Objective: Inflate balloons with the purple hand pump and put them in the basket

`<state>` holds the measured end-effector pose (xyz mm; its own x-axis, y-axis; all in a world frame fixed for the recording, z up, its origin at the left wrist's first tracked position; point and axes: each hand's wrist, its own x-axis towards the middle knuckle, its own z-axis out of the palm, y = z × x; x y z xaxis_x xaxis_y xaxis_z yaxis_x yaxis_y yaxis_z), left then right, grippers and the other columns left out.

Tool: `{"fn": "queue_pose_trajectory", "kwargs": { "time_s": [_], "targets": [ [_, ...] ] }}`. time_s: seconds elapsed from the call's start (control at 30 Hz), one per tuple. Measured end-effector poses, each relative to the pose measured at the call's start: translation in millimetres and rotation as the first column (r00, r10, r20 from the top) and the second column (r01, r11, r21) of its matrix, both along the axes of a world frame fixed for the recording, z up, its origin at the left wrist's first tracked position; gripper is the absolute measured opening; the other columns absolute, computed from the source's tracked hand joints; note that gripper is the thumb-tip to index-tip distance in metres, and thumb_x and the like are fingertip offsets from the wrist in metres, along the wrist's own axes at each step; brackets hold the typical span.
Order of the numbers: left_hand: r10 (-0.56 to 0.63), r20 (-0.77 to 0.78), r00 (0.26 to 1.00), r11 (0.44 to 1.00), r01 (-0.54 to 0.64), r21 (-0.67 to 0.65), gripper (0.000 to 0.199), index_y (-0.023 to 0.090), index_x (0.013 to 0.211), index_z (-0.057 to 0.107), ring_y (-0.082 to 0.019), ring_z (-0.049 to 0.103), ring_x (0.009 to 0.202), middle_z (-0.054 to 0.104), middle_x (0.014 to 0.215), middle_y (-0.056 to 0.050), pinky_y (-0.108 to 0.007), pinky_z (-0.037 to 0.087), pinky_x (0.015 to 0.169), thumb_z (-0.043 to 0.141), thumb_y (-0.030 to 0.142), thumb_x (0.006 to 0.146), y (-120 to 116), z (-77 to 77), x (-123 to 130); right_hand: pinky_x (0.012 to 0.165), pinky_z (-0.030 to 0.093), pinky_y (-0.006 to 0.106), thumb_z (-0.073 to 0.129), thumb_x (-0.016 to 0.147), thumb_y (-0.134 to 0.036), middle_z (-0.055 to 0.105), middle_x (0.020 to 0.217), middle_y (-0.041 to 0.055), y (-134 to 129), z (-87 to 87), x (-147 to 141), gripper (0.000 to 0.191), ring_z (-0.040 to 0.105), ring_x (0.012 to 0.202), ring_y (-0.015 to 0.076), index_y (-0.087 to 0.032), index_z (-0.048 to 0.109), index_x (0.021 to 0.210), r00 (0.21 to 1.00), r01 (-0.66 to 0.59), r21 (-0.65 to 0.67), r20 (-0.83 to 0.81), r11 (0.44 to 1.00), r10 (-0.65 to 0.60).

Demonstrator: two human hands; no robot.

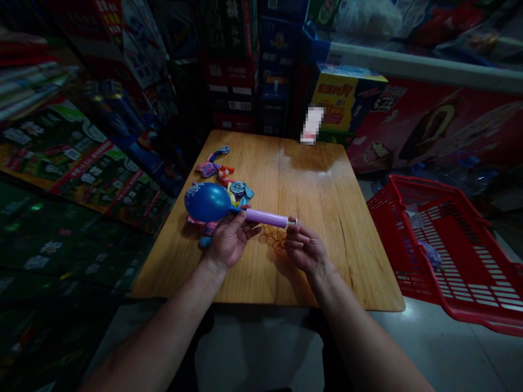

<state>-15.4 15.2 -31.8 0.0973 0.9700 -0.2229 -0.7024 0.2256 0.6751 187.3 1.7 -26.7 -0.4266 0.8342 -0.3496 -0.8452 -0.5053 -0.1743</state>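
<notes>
Your left hand (pixel 231 239) is closed around the front end of the lilac pump (pixel 267 218), thumb laid along the top where the neck (pixel 236 209) of the blue balloon (pixel 208 201) meets it. That grip probably keeps the neck seated and the air from slipping out; the nozzle itself is hidden. The balloon is rounded and held off to the left, over the limp balloons (pixel 239 191), so its swelling body seems kept clear of your wrists.

Your right hand (pixel 304 247) is loosely curled, its fingertips closed on the white handle (pixel 293 221) at the other end of the pump. Holding it there likely lets you work the plunger while the other hand steadies the tube. Only a short piece of rod shows, so the plunger looks mostly pushed in.

The orange rubber bands (pixel 279 247) lie on the tabletop (pixel 310 190) between your hands, perhaps placed there for easy reach. The limp balloons sit along the left side, near the hand at the neck. The red basket (pixel 408 250) stands off the tabletop's right edge.
</notes>
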Motion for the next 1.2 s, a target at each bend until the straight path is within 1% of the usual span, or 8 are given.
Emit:
{"fn": "queue_pose_trajectory", "kwargs": {
  "time_s": [0.2, 0.33, 0.5, 0.63, 0.77, 0.9, 1.1, 1.2],
  "targets": [
    [0.059, 0.0, 0.998, 0.998, -0.059, -0.004, 0.024, 0.02, 0.104, 0.071, -0.017, 0.07, 0.085, 0.072, 0.099, -0.005, -0.033, 0.059, 0.078, 0.075, 0.027, 0.082, 11, 1.7, -10, 0.043, 0.04, 0.01, 0.047, 0.096, -0.007, 0.063, 0.07, -0.0041, 5, 8.1, 17, 0.015, 0.043, 0.041, -0.0008, -0.014, 0.059, 0.099, 1.0, -0.013, 0.023, -0.02, 1.0, 0.014],
    [0.118, 0.001, 0.993, 0.992, -0.117, 0.035, 0.025, 0.021, 0.106, 0.071, -0.017, 0.07, 0.088, 0.072, 0.103, -0.005, -0.033, 0.06, 0.078, 0.074, 0.028, 0.083, 14, 5.0, -16, 0.043, 0.041, 0.01, 0.045, 0.097, -0.009, 0.063, 0.071, -0.0039, 7, 8.4, 30, 0.015, 0.043, 0.04, -0.001, -0.013, 0.059, 0.102, 0.999, 0.044, 0.059, -0.035, 0.997, -0.042],
    [0.015, -0.023, 1.0, 1.0, -0.014, 0.015, 0.026, 0.021, 0.107, 0.07, -0.019, 0.07, 0.087, 0.073, 0.099, -0.005, -0.036, 0.06, 0.078, 0.074, 0.029, 0.083, 2, 4.6, -1, 0.041, 0.039, 0.01, 0.049, 0.095, -0.008, 0.062, 0.068, -0.0047, 1, 0.6, 10, 0.014, 0.042, 0.039, -0.0005, -0.015, 0.059, 0.1, 1.0, -0.004, 0.007, -0.001, 1.0, 0.004],
    [0.029, -0.008, 1.0, 0.999, -0.029, 0.025, 0.025, 0.021, 0.105, 0.07, -0.019, 0.07, 0.088, 0.072, 0.099, -0.005, -0.036, 0.06, 0.08, 0.074, 0.029, 0.083, 1, 2.5, 4, 0.041, 0.038, 0.01, 0.046, 0.097, -0.008, 0.062, 0.069, -0.0042, 1, 0.4, 1, 0.014, 0.041, 0.039, -0.0008, -0.014, 0.059, 0.101, 0.999, 0.016, 0.011, -0.033, 1.0, -0.016],
    [0.051, -0.015, 0.999, 0.998, -0.05, 0.042, 0.024, 0.021, 0.105, 0.071, -0.018, 0.07, 0.086, 0.073, 0.1, -0.005, -0.036, 0.06, 0.079, 0.074, 0.028, 0.083, 10, 3.7, -8, 0.041, 0.038, 0.01, 0.048, 0.096, -0.008, 0.062, 0.069, -0.0039, 6, 7.3, 16, 0.013, 0.041, 0.039, -0.0008, -0.013, 0.06, 0.1, 1.0, 0.012, 0.009, -0.003, 1.0, -0.012],
    [0.145, -0.015, 0.989, 0.988, -0.144, 0.056, 0.026, 0.021, 0.106, 0.071, -0.019, 0.07, 0.093, 0.072, 0.105, -0.006, -0.035, 0.059, 0.082, 0.074, 0.03, 0.082, 16, 5.0, -20, 0.04, 0.038, 0.009, 0.05, 0.095, -0.009, 0.062, 0.069, -0.0053, 8, 8.3, 30, 0.013, 0.041, 0.039, -0.0007, -0.015, 0.06, 0.1, 0.997, 0.072, 0.059, 0.006, 0.996, -0.073],
    [0.017, -0.005, 1.0, 1.0, -0.017, -0.009, 0.029, 0.021, 0.111, 0.069, -0.018, 0.07, 0.089, 0.072, 0.101, -0.005, -0.035, 0.059, 0.079, 0.073, 0.03, 0.083, 5, -3.5, -6, 0.041, 0.038, 0.011, 0.05, 0.095, -0.011, 0.062, 0.068, -0.0036, 2, 0.3, 1, 0.012, 0.04, 0.039, 0.0003, -0.014, 0.06, 0.1, 0.999, -0.017, 0.014, 0.043, 1.0, 0.017],
    [0.04, 0.005, 0.999, 0.999, -0.04, -0.033, 0.025, 0.019, 0.106, 0.07, -0.017, 0.07, 0.088, 0.072, 0.097, -0.005, -0.034, 0.059, 0.081, 0.074, 0.028, 0.082, 6, -5.5, -3, 0.042, 0.038, 0.011, 0.048, 0.097, -0.011, 0.061, 0.068, -0.0031, 3, 2.6, -3, 0.014, 0.04, 0.039, 0.0002, -0.013, 0.061, 0.099, 0.999, -0.018, -0.005, 0.034, 1.0, 0.018]
  ]
}}
